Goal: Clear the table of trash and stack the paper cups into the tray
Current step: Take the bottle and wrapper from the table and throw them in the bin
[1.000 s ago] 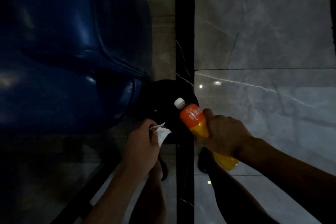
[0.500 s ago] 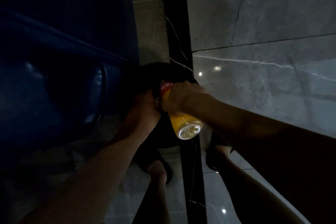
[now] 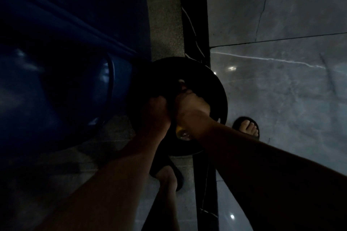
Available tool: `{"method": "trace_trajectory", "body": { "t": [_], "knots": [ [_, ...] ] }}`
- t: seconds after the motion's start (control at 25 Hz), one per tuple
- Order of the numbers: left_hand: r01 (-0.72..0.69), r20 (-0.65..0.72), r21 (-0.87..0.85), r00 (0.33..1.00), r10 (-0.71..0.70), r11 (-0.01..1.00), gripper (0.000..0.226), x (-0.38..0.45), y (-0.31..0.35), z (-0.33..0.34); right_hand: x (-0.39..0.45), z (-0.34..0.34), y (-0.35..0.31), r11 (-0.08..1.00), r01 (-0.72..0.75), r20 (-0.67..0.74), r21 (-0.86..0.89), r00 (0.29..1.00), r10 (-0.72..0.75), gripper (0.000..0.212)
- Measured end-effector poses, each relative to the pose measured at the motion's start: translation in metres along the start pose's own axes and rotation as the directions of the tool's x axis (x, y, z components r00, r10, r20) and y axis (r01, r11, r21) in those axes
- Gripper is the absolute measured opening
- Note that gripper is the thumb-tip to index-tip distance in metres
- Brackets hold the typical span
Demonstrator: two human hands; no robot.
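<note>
The scene is very dark. A round black bin (image 3: pixel 216 88) stands on the floor below me. My right hand (image 3: pixel 191 105) is shut on an orange drink bottle (image 3: pixel 181 132), held cap-down inside the bin's mouth; its clear base pokes out by my wrist and its white cap shows just past my fingers. My left hand (image 3: pixel 156 110) sits beside it over the bin, fingers curled. What it holds is hidden in shadow.
A dark blue padded seat (image 3: pixel 56 73) fills the left side and touches the bin. A black strip (image 3: pixel 195 15) divides rough grey floor from glossy marble tiles (image 3: pixel 281 90). My feet in black sandals (image 3: pixel 247 127) stand beside the bin.
Both hands have pushed lower into the bin. The bottle has gone from upright to cap-down, and now shows only its base and cap. The white paper in my left hand is no longer visible.
</note>
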State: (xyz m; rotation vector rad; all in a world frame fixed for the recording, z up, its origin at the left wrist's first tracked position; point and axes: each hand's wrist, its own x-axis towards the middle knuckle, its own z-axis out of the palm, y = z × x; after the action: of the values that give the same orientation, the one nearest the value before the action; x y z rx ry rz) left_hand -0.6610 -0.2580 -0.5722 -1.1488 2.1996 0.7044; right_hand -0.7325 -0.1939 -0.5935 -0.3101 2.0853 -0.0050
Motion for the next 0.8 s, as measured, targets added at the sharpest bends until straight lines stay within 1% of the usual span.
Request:
{"method": "trace_trajectory", "body": {
  "t": [0.08,0.12,0.2,0.24,0.28,0.36,0.4,0.44,0.52,0.56,0.64,0.72,0.8],
  "knots": [
    [-0.013,0.009,0.065,1.0,0.012,0.998,0.025,-0.003,-0.002,0.004,-0.002,0.007,-0.001,0.999,-0.012,-0.048,0.03,0.999,0.013,0.043],
    [-0.006,0.037,0.069,0.999,0.004,0.998,0.025,-0.003,-0.003,0.005,-0.005,0.007,-0.001,0.999,-0.005,-0.06,0.04,0.998,0.007,0.042],
    [-0.032,0.068,0.089,0.997,0.026,0.996,0.025,-0.004,-0.005,0.007,-0.012,0.004,0.001,0.999,0.036,-0.061,0.021,0.998,-0.035,0.048],
    [-0.081,0.071,0.112,0.995,0.073,0.99,0.031,-0.006,-0.006,0.008,-0.017,0.001,0.002,0.998,0.068,-0.056,-0.008,0.996,-0.069,0.053],
    [-0.153,0.073,0.173,0.987,0.142,0.973,0.045,-0.008,-0.007,0.01,-0.023,-0.001,0.002,0.993,0.107,-0.048,-0.049,0.993,-0.109,0.058],
    [-0.287,0.07,0.358,0.957,0.281,0.889,0.082,-0.016,-0.008,0.011,-0.04,-0.002,0.003,0.969,0.176,-0.039,-0.171,0.982,-0.185,0.065],
    [-0.315,0.079,0.406,0.947,0.31,0.858,0.093,-0.023,-0.008,0.007,-0.049,-0.005,0.003,0.953,0.193,-0.052,-0.234,0.976,-0.21,0.064],
    [-0.324,0.096,0.437,0.944,0.315,0.839,0.1,-0.033,-0.006,0.001,-0.06,-0.009,0.005,0.937,0.204,-0.066,-0.285,0.971,-0.231,0.062],
    [-0.315,0.152,0.457,0.949,0.276,0.832,0.11,-0.053,-0.006,-0.008,-0.079,-0.013,0.008,0.893,0.247,-0.065,-0.377,0.954,-0.292,0.062],
    [-0.322,0.185,0.463,0.946,0.265,0.825,0.113,-0.067,-0.001,-0.021,-0.096,-0.021,0.011,0.865,0.271,-0.06,-0.422,0.944,-0.325,0.064],
    [-0.335,0.217,0.47,0.941,0.261,0.816,0.112,-0.098,0.009,-0.043,-0.13,-0.034,0.016,0.824,0.303,-0.053,-0.479,0.927,-0.371,0.068],
    [-0.361,0.26,0.41,0.926,0.272,0.837,0.106,-0.136,0.02,-0.072,-0.173,-0.048,0.022,0.808,0.324,-0.022,-0.491,0.923,-0.384,0.07],
    [-0.392,0.324,0.365,0.904,0.279,0.845,0.094,-0.178,0.029,-0.098,-0.221,-0.063,0.033,0.818,0.33,0.013,-0.471,0.93,-0.367,0.069]
  ]
}}
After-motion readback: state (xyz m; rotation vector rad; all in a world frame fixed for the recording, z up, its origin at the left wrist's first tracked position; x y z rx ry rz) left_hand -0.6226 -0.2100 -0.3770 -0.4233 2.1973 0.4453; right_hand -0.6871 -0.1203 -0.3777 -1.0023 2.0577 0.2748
